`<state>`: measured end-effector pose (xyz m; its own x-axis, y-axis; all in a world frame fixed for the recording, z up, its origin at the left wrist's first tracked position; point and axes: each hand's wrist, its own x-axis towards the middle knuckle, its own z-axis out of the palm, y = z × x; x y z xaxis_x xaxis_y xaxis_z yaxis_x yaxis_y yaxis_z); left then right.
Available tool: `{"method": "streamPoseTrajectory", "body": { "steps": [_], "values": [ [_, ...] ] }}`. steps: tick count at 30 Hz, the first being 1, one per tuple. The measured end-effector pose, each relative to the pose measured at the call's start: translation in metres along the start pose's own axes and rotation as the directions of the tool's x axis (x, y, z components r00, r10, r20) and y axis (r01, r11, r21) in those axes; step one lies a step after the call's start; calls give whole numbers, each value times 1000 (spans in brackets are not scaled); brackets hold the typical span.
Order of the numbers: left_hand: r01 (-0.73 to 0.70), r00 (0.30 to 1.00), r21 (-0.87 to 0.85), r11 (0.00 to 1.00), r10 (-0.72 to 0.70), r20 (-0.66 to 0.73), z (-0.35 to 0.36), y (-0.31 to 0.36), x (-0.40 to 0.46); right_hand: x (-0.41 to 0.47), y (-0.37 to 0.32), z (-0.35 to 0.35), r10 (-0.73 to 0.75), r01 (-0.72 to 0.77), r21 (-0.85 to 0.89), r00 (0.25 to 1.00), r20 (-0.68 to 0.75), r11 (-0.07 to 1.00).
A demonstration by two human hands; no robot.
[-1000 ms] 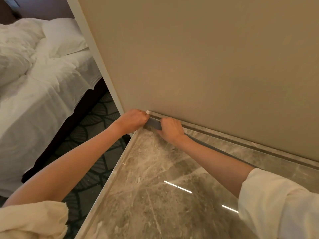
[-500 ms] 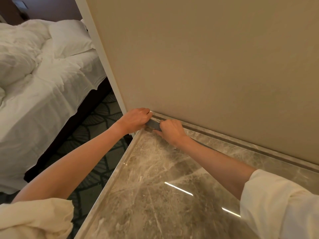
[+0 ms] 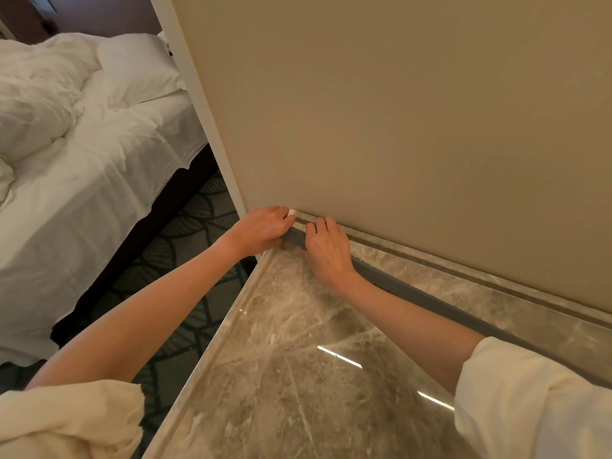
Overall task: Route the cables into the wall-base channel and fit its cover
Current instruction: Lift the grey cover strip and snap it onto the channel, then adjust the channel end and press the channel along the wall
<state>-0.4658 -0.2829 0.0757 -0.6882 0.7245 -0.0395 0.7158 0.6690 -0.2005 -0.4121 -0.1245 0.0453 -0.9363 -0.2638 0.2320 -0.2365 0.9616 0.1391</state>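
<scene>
A long dark grey cover strip [image 3: 427,301] runs along the foot of the beige wall, above the marble ledge [image 3: 463,286]. Both hands meet at its left end, close to the wall corner. My left hand [image 3: 261,228] is curled around the strip's end, fingertips against a small white piece [image 3: 292,212] at the corner. My right hand [image 3: 326,250] lies over the strip just to the right, fingers pressed on it. No cable shows; the channel under the strip is hidden.
A glossy marble top [image 3: 291,376] spreads below my arms, its left edge dropping to a dark patterned carpet [image 3: 185,246]. A bed [image 3: 82,180] with white linen stands at the left. A white corner trim [image 3: 205,111] ends the wall.
The view has shifted slightly, so the bed and the wall corner sit further right. Both hands stay on the strip's left end; my left fingers reach a little further onto the corner.
</scene>
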Motion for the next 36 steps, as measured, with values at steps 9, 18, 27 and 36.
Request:
{"method": "streamPoseTrajectory", "body": {
  "steps": [9, 18, 27, 36],
  "values": [
    [0, 999, 18, 1000, 0, 38, 1, 0, 3, -1, -6, -17, -64, 60, 28, 988, 143, 998],
    [6, 999, 36, 999, -7, 43, -5, 1, 5, 7, -7, -30, -8, -14, 98, 978, 211, 995],
    [47, 999, -11, 999, -47, -1, 0, -2, 0, 18, 19, -11, -68, -52, 509, 974, 215, 859],
    [34, 999, 16, 999, -34, -5, 8, -4, -9, 25, 19, 7, -52, -172, 766, 965, 259, 620]
  ]
}}
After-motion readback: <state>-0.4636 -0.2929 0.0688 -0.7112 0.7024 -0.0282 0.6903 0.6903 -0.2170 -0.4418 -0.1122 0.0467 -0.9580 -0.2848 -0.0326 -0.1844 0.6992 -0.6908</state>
